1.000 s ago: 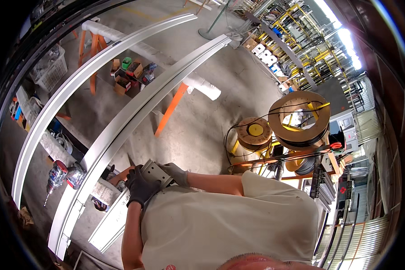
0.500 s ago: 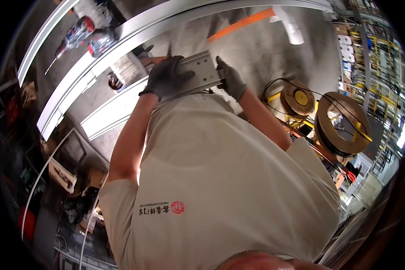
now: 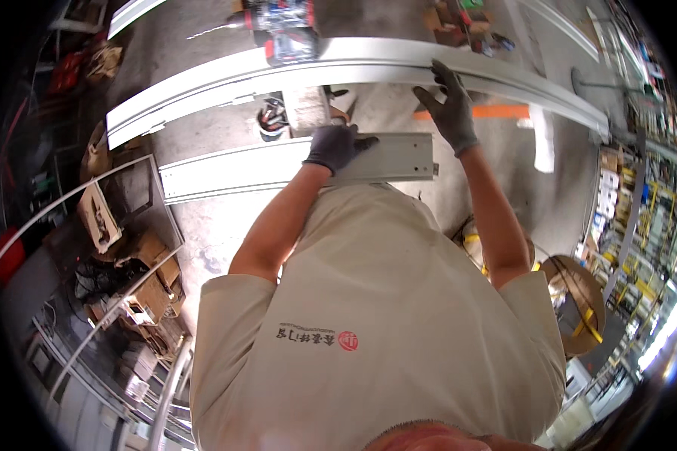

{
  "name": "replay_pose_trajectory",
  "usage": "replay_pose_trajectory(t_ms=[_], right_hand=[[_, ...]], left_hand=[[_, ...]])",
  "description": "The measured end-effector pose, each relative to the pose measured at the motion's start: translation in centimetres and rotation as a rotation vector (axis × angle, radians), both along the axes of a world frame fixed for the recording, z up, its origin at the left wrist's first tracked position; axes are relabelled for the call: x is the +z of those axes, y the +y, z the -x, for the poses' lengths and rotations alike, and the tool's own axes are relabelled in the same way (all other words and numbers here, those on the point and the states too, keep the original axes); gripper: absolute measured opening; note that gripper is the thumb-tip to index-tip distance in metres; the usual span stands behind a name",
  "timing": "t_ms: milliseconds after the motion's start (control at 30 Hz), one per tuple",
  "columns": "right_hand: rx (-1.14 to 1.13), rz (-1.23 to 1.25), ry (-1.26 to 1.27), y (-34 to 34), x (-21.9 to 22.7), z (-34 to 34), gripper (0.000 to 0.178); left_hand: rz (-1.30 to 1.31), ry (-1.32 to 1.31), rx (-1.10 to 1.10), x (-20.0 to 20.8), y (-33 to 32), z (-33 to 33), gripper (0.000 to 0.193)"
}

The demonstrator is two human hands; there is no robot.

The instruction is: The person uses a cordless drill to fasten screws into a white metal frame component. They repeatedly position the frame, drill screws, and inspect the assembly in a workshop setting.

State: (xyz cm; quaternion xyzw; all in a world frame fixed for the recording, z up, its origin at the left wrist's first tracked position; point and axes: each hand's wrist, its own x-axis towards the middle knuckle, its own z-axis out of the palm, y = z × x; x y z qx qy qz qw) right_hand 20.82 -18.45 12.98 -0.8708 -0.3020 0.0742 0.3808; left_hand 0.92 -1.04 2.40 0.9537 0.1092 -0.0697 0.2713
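Observation:
A wide, pale metal profile (image 3: 400, 159) lies crosswise right in front of my body, with small holes near its right end. My left hand (image 3: 334, 149), in a dark glove, grips its upper edge, thumb across the face and fingers hidden behind. My right hand (image 3: 453, 113), gloved in grey, is off the profile. Its fingers are spread and raised beyond the profile's right end, beside a long white metal rail (image 3: 384, 63) that spans the view; whether the fingertips touch that rail I cannot tell.
A cordless drill (image 3: 282, 16) with a long bit is at the rail's far side. Between rail and profile are a small bucket of tools (image 3: 271, 120) and a pale block (image 3: 306, 109). Cardboard boxes (image 3: 149, 295) stand at left, a cable reel (image 3: 579, 301) at right.
My right hand has let go of the profile's end and moved up toward the rail, opening. The left hand keeps its hold. The view has turned, so the profile now lies nearly level.

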Motion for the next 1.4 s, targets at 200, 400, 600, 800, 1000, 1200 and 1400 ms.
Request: replay_pose_trajectory(t_ms=[200, 400, 600, 800, 1000, 1200, 1400], right_hand=[[0.327, 0.080, -0.061, 18.1, -2.6, -1.5, 0.083], [0.364, -0.063, 0.460, 28.3, -4.3, -1.6, 0.057], [0.309, -0.206, 0.587, 24.0, 8.1, -1.6, 0.020], [0.411, -0.112, 0.699, 2.2, 11.8, -1.8, 0.039], [0.226, 0.382, 0.618, -13.7, 11.1, 8.0, 0.037], [0.065, 0.428, 0.614, -14.2, 7.9, 13.2, 0.029], [-0.076, 0.449, 0.731, -13.2, 8.0, 12.9, 0.035]], left_hand=[[0.033, 0.027, -0.026, -0.1, 0.5, 0.3, 0.067], [0.069, -0.063, 0.039, -3.2, 0.1, 0.1, 0.069], [0.044, -0.026, 0.055, -2.5, 0.3, -0.1, 0.061], [-0.061, -0.104, 0.031, -2.5, 0.0, -0.1, 0.060], [-0.064, -0.060, 0.019, -2.5, 0.0, 0.0, 0.063], [-0.132, -0.072, -0.011, -2.6, 0.1, -0.2, 0.064], [-0.101, -0.083, -0.016, -2.2, 0.1, -0.3, 0.064]])
